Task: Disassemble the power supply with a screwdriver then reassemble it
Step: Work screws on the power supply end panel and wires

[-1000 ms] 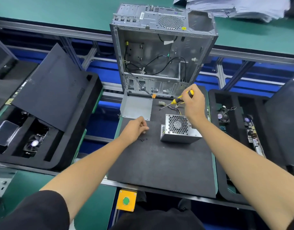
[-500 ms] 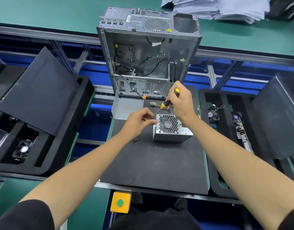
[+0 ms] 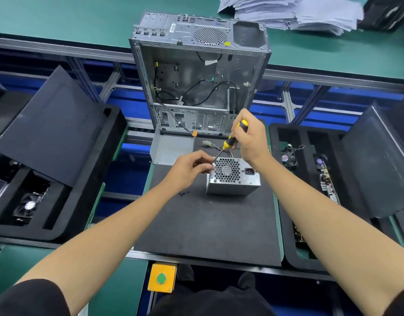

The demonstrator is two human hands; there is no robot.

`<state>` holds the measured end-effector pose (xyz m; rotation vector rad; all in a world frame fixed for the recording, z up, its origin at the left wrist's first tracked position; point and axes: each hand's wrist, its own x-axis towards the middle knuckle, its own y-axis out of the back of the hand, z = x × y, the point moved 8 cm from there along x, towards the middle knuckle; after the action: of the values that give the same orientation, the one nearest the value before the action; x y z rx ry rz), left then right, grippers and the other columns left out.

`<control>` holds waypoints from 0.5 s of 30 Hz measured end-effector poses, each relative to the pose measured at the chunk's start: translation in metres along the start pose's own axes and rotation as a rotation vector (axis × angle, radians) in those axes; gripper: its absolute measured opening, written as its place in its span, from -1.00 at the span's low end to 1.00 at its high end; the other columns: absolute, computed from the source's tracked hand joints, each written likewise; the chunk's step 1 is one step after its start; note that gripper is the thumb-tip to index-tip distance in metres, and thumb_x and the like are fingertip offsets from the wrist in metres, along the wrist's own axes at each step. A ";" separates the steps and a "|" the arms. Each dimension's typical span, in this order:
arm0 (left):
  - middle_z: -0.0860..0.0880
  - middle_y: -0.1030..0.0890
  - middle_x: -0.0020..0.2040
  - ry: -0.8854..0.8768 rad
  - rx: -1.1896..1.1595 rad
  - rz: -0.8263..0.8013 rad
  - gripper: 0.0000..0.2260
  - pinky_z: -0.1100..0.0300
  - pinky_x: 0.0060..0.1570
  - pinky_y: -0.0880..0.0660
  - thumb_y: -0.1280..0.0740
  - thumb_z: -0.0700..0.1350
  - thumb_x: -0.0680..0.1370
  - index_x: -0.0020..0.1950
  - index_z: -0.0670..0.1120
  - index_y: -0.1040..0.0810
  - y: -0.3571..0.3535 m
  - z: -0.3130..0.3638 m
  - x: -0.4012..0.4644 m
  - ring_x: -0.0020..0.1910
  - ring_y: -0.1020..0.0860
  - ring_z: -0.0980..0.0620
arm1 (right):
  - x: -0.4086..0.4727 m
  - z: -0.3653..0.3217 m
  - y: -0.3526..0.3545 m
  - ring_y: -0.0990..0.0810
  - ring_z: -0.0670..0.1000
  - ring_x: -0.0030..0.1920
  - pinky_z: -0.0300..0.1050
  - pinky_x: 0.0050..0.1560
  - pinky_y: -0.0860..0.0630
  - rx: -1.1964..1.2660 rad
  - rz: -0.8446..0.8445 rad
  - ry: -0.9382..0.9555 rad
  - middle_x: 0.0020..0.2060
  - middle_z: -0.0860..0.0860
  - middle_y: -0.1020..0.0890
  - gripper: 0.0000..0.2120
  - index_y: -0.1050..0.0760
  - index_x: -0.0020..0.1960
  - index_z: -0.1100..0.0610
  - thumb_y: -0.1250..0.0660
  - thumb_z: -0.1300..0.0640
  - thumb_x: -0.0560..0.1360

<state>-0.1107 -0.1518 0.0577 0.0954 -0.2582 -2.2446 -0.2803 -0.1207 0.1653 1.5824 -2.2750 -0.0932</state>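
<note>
Currently on a corner screw of the power supply (image 3: 233,179), which sits on the black mat (image 3: 207,224) on the worktop: right hand (image 3: 249,142) grips the screwdriver (image 3: 230,140), left hand (image 3: 191,167) fingers pinch at its tip on the fan-grille corner; next, seat the bit square, then turn.

A: Right hand (image 3: 250,139)?
B: Behind the PSU (image 3: 233,176), fingers curled round the screwdriver (image 3: 233,139), forearm stretched out.
A: Left hand (image 3: 189,168)?
B: At the PSU's left top corner, fingertips pinched together, arm extended.
</note>
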 end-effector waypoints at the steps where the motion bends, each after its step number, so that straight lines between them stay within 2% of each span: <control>1: -0.03 -0.74 -0.07 -0.004 0.003 -0.001 -0.81 0.17 0.09 -0.63 -0.42 -0.26 0.60 0.07 0.03 -0.65 -0.001 0.000 0.000 -0.04 -0.73 -0.02 | -0.001 0.000 0.000 -0.66 0.17 -0.40 -0.15 -0.51 -0.46 0.001 -0.002 -0.004 -0.45 -0.01 -0.50 -0.91 -0.39 -0.17 0.17 -0.19 0.32 0.46; 3: -0.03 -0.74 -0.07 -0.008 0.013 -0.003 -0.82 0.11 0.13 -0.64 -0.43 -0.26 0.59 0.07 0.03 -0.64 -0.002 0.000 0.000 -0.04 -0.73 -0.02 | -0.002 0.000 0.001 -0.66 0.18 -0.40 -0.14 -0.50 -0.47 -0.005 -0.013 -0.005 -0.45 0.01 -0.49 -0.93 -0.39 -0.17 0.20 -0.18 0.32 0.46; 5: 0.00 -0.73 -0.07 -0.014 0.025 -0.005 -0.76 0.11 0.14 -0.63 -0.44 -0.25 0.59 0.06 0.11 -0.64 -0.003 0.002 -0.001 -0.03 -0.72 -0.01 | -0.003 -0.002 0.000 -0.66 0.17 -0.39 -0.10 -0.49 -0.48 -0.021 -0.032 0.010 -0.44 0.03 -0.47 -0.92 -0.38 -0.18 0.19 -0.19 0.32 0.46; 7: 0.02 -0.72 -0.07 -0.026 0.027 -0.017 -0.72 0.13 0.14 -0.62 -0.45 -0.23 0.58 0.04 0.20 -0.62 -0.004 0.004 -0.001 -0.02 -0.72 0.00 | -0.003 -0.005 0.000 -0.65 0.18 -0.39 -0.03 -0.49 -0.50 -0.042 -0.048 0.020 -0.43 0.03 -0.47 -0.90 -0.38 -0.18 0.15 -0.19 0.31 0.46; 11: 0.04 -0.70 -0.07 -0.048 0.054 0.019 -0.72 0.15 0.12 -0.60 -0.53 -0.16 0.52 0.03 0.23 -0.61 -0.005 0.004 -0.002 -0.01 -0.69 0.03 | -0.009 -0.008 -0.003 -0.64 0.16 -0.39 0.06 -0.44 -0.55 -0.066 -0.032 0.026 -0.42 0.09 -0.48 -0.85 -0.38 -0.20 0.03 -0.19 0.27 0.45; 13: 0.01 -0.70 -0.08 -0.039 0.003 0.062 -0.72 0.14 0.10 -0.60 -0.54 -0.18 0.50 0.03 0.18 -0.62 -0.003 0.001 -0.002 -0.01 -0.68 0.01 | -0.012 -0.007 -0.004 -0.65 0.13 -0.38 0.01 -0.44 -0.55 -0.065 -0.020 0.026 -0.41 0.06 -0.51 -0.84 -0.38 -0.20 0.01 -0.19 0.26 0.45; 15: -0.02 -0.71 -0.08 -0.021 -0.048 0.082 -0.77 0.15 0.08 -0.61 -0.54 -0.21 0.50 0.06 0.04 -0.62 -0.004 -0.004 -0.004 -0.02 -0.69 -0.02 | -0.013 -0.007 -0.007 -0.65 0.10 -0.37 0.00 -0.41 -0.58 -0.110 -0.058 0.038 -0.40 0.07 -0.55 -0.86 -0.38 -0.19 0.01 -0.21 0.24 0.44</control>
<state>-0.1108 -0.1472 0.0528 0.0355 -0.2156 -2.1698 -0.2677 -0.1106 0.1663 1.5801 -2.1570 -0.1987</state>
